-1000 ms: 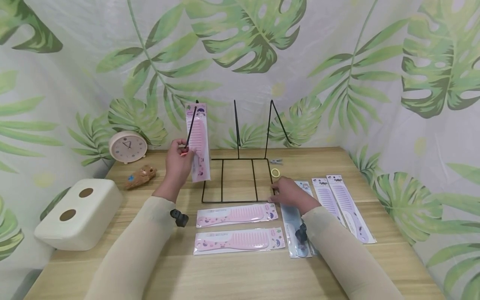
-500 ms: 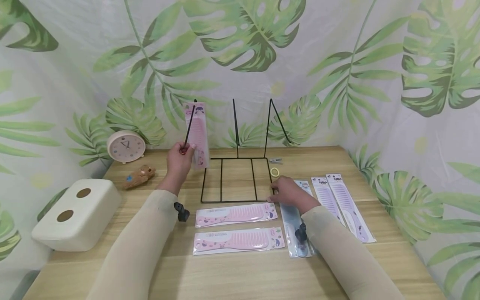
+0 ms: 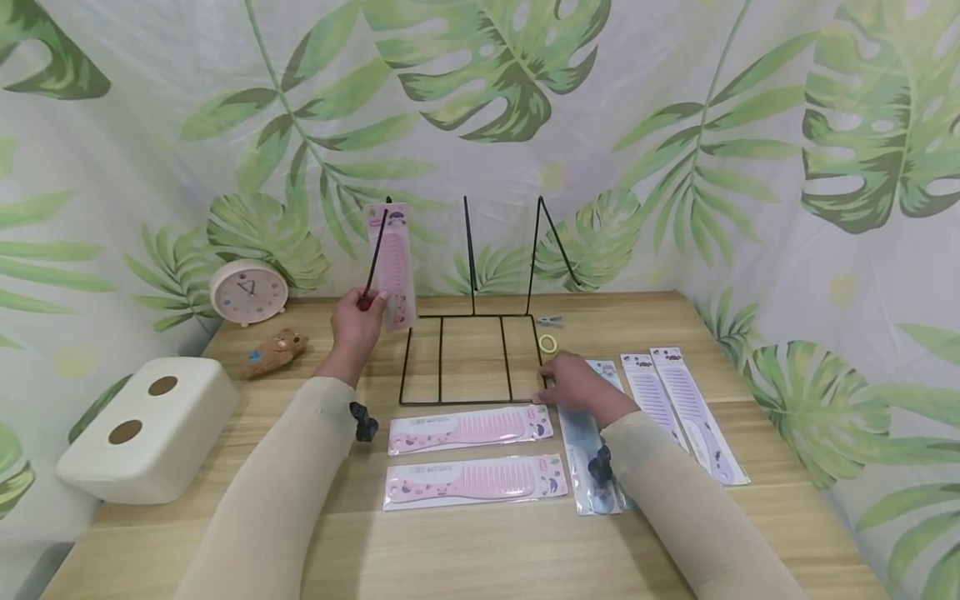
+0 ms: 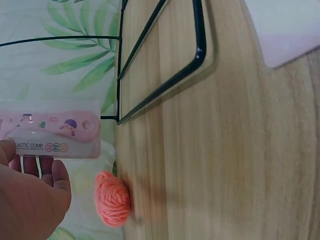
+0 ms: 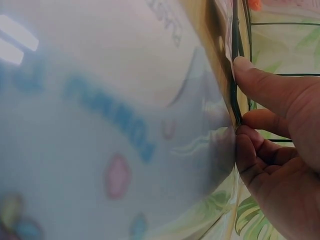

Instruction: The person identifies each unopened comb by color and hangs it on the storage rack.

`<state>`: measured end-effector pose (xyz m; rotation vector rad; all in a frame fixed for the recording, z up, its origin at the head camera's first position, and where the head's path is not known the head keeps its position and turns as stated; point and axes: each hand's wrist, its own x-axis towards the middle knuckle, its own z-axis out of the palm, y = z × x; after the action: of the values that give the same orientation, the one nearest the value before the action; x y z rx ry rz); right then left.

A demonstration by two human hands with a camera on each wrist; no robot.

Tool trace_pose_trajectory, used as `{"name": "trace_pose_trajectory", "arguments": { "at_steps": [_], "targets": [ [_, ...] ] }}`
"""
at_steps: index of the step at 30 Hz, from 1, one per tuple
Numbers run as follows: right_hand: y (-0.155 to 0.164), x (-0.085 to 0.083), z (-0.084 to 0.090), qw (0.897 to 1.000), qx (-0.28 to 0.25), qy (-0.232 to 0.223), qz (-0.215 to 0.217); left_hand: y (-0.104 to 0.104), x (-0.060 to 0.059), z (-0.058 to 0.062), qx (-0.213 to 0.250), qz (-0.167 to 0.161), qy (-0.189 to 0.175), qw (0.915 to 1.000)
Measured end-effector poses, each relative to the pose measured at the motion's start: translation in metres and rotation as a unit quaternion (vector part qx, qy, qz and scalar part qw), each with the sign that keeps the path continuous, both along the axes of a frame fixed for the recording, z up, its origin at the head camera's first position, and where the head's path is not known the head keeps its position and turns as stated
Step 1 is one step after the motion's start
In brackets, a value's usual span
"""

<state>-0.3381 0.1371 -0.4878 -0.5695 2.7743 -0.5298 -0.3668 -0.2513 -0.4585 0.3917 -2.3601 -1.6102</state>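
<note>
My left hand (image 3: 358, 321) holds a packaged pink comb (image 3: 393, 265) upright by its lower end, against the left upright of the black wire rack (image 3: 472, 360). In the left wrist view the comb package (image 4: 50, 132) lies across my fingers (image 4: 37, 167), with a small orange ball (image 4: 112, 198) just below it. My right hand (image 3: 573, 385) pinches the rack's front right corner. Up close, its fingertips (image 5: 260, 90) close on the thin wire (image 5: 235, 75). A blue comb package (image 3: 592, 454) lies under that forearm.
Two more pink comb packages (image 3: 471, 428) (image 3: 475, 482) lie in front of the rack, and two purple ones (image 3: 678, 408) to the right. A yellow ring (image 3: 550, 343) and a clip (image 3: 551, 320) sit behind the rack's right corner. At left stand a clock (image 3: 248, 291), a brown toy (image 3: 273, 352) and a white box (image 3: 146, 429).
My left hand has carried the pink comb a little up and back along the left upright. The right hand has stayed at the rack's corner.
</note>
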Motion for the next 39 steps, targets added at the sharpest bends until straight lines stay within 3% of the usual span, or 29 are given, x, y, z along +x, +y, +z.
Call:
{"name": "trace_pose_trajectory", "arguments": {
  "at_steps": [9, 11, 14, 16, 17, 19, 22, 24, 26, 28, 32, 39],
  "targets": [
    [0.0, -0.002, -0.002, 1.0, -0.002, -0.003, -0.004, -0.003, 0.007, -0.004, 0.006, 0.009, -0.024, 0.9997],
    [0.0, -0.002, -0.002, 1.0, -0.002, -0.004, -0.004, -0.001, 0.013, -0.002, 0.013, -0.004, -0.039, 0.9991],
    [-0.001, -0.001, -0.002, 1.0, 0.0, -0.002, -0.005, 0.006, 0.027, 0.002, -0.005, -0.069, -0.061, 0.9957],
    [-0.001, -0.001, -0.002, 1.0, 0.002, 0.0, -0.003, 0.016, 0.041, 0.004, -0.043, -0.15, -0.066, 0.9856],
    [0.0, -0.001, -0.002, 1.0, 0.003, 0.001, -0.002, 0.021, 0.049, 0.005, -0.072, -0.196, -0.063, 0.976],
    [0.0, -0.002, -0.002, 1.0, 0.004, 0.004, 0.001, 0.034, 0.066, 0.007, -0.132, -0.29, -0.055, 0.9465],
    [0.0, -0.002, -0.002, 1.0, 0.004, 0.005, 0.005, 0.055, 0.096, 0.008, -0.2, -0.417, -0.054, 0.8851],
    [0.0, -0.003, -0.002, 1.0, 0.003, 0.004, 0.007, 0.068, 0.115, 0.008, -0.24, -0.469, -0.064, 0.8475],
    [0.0, -0.003, -0.002, 1.0, 0.001, 0.003, 0.007, 0.078, 0.13, 0.006, -0.275, -0.497, -0.076, 0.8196],
    [0.0, -0.004, -0.004, 1.0, -0.001, 0.003, 0.008, 0.086, 0.141, 0.003, -0.311, -0.502, -0.088, 0.802],
    [0.001, -0.004, -0.007, 1.0, -0.004, 0.005, 0.013, 0.095, 0.155, 0.0, -0.36, -0.498, -0.088, 0.7839],
    [0.002, -0.004, -0.005, 1.0, -0.007, 0.01, 0.016, 0.102, 0.166, -0.008, -0.448, -0.487, -0.032, 0.7489]
  ]
}}
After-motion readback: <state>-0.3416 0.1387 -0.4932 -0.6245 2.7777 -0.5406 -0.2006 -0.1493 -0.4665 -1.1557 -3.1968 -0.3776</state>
